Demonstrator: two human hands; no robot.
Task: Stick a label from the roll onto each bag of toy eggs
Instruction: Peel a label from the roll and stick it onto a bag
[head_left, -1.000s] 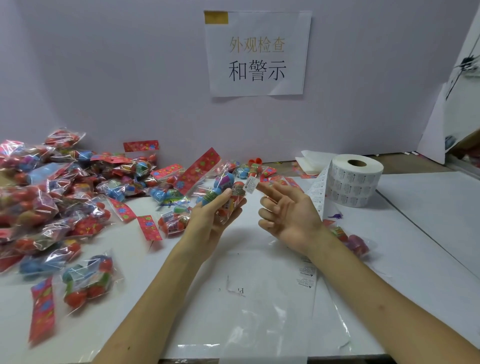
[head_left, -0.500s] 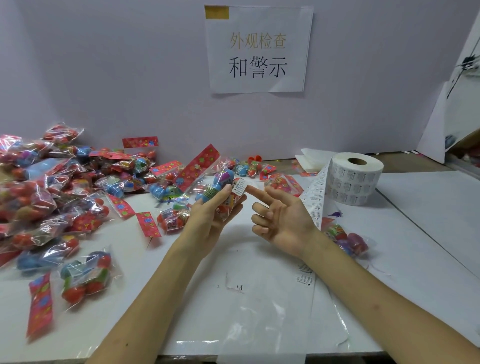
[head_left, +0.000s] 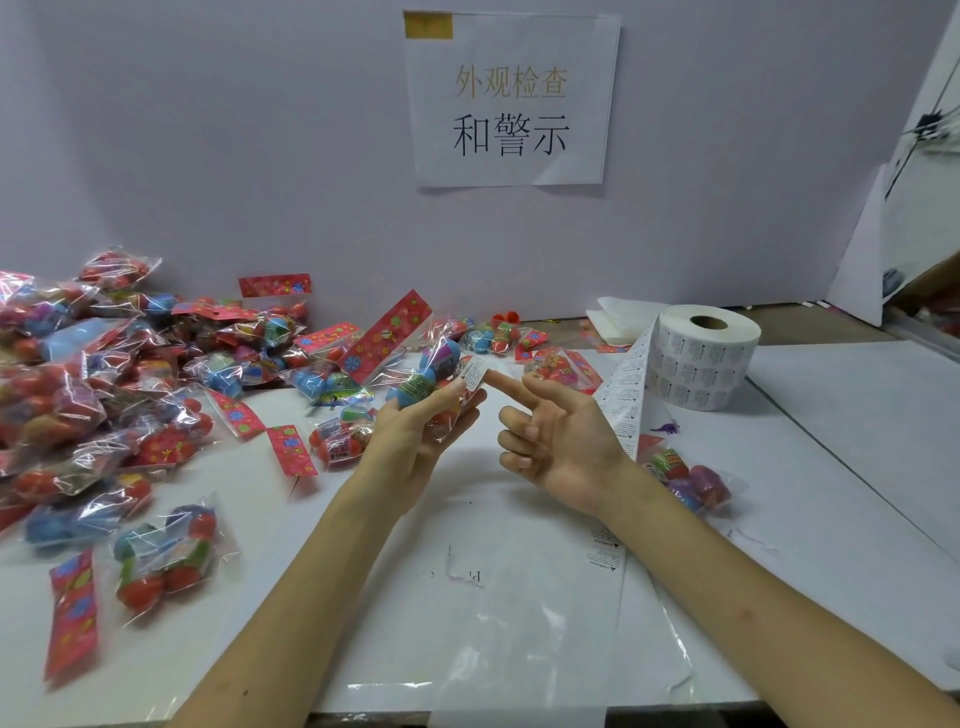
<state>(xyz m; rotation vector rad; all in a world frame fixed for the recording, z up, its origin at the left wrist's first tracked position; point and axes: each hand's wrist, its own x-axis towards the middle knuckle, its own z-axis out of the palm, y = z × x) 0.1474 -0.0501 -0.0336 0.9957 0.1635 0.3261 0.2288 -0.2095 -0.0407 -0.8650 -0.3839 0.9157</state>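
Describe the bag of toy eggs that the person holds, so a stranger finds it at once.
Find the paper sign on the wall; below it, two hands meet over the table. The left hand grips a bag of toy eggs with a blue egg on top. Only this bag is off the table, with a white label on a fingertip of the right hand beside it.

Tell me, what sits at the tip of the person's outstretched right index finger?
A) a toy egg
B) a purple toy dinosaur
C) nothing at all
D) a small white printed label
D: a small white printed label sits at the index fingertip of the right hand, right beside the bag of toy eggs that the left hand grips.
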